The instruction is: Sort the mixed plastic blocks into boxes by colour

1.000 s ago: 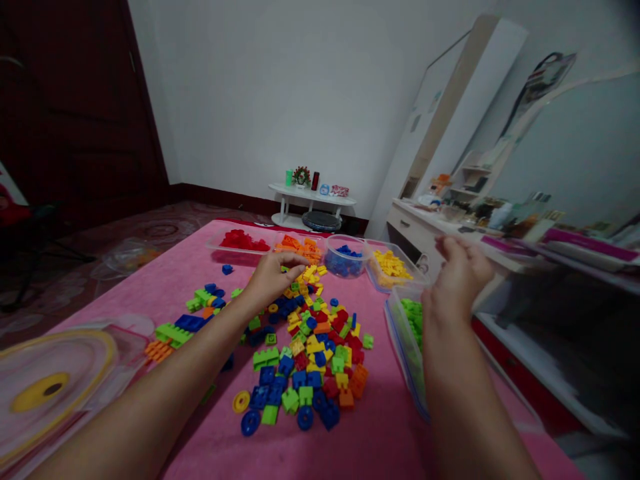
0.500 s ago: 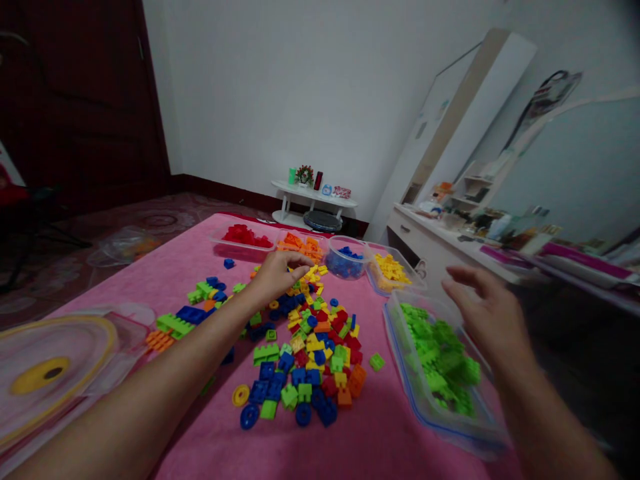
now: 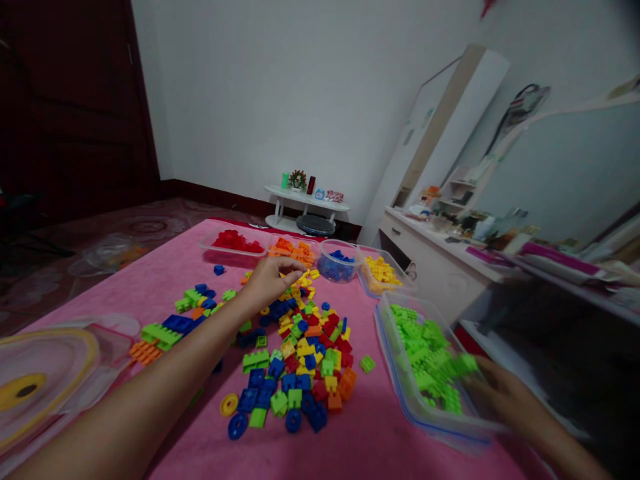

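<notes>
My left hand reaches over the far part of a loose pile of toy building bricks. Its thumb and fingers curl towards each other beside yellow bricks; whether anything is between them I cannot make out. At the right wall of a clear box of green bricks is my right hand, smeared by motion. Its fingertips close on a blurred green brick near the rim. The pile mixes blue, yellow, red, green and orange pieces.
Along the far edge stand tubs of red, orange, blue and yellow bricks. A clear lid lies at the left on the pink cloth. A white dresser is beyond the right side.
My right hand has come down from above the green box to its right wall and a green brick there. My left hand stays over the pile, and the view has shifted slightly.
</notes>
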`<state>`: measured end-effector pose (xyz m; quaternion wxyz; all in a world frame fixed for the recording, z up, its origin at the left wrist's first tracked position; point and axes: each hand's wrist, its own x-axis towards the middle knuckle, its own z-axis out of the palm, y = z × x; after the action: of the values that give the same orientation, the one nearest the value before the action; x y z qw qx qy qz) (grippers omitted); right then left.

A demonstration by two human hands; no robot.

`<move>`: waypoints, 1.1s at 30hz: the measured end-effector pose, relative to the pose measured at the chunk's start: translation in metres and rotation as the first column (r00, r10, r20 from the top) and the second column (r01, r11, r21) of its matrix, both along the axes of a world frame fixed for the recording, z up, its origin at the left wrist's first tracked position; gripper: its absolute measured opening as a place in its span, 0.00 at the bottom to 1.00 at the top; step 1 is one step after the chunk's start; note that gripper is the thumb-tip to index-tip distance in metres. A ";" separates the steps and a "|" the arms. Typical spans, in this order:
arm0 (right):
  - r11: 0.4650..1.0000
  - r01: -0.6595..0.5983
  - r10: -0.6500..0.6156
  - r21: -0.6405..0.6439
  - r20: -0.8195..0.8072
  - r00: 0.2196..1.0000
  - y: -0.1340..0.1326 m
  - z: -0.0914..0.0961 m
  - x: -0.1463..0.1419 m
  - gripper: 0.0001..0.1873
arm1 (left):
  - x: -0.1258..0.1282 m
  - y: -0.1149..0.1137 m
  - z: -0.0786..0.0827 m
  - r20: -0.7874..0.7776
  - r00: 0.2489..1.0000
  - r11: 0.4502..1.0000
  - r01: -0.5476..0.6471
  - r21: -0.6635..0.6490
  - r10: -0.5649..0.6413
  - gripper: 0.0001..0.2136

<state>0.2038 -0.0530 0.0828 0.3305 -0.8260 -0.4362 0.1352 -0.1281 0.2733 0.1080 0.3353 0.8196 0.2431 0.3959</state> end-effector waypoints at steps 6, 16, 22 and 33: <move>0.999 -0.008 0.009 0.040 -0.024 1.000 0.000 0.003 0.000 0.22 | 0.000 0.001 -0.001 0.009 1.000 1.000 0.004 -0.009 -0.004 0.10; 0.996 -0.078 0.079 0.036 -0.029 0.996 0.010 0.017 -0.010 0.24 | 0.002 0.001 -0.005 -0.005 1.000 1.000 0.016 -0.010 -0.016 0.10; 0.989 -0.146 0.147 0.024 -0.032 0.989 0.015 0.019 -0.007 0.27 | 0.001 0.001 -0.003 -0.011 1.000 0.999 0.022 -0.027 -0.023 0.11; 0.976 -0.210 0.216 0.063 -0.091 0.972 0.055 0.013 0.012 0.25 | 0.000 0.002 -0.003 -0.022 0.999 0.999 0.031 -0.025 -0.032 0.10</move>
<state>0.2156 0.0016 0.0954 0.3568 -0.7577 -0.5092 0.1982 -0.1283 0.2754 0.1054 0.3488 0.8235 0.2387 0.3783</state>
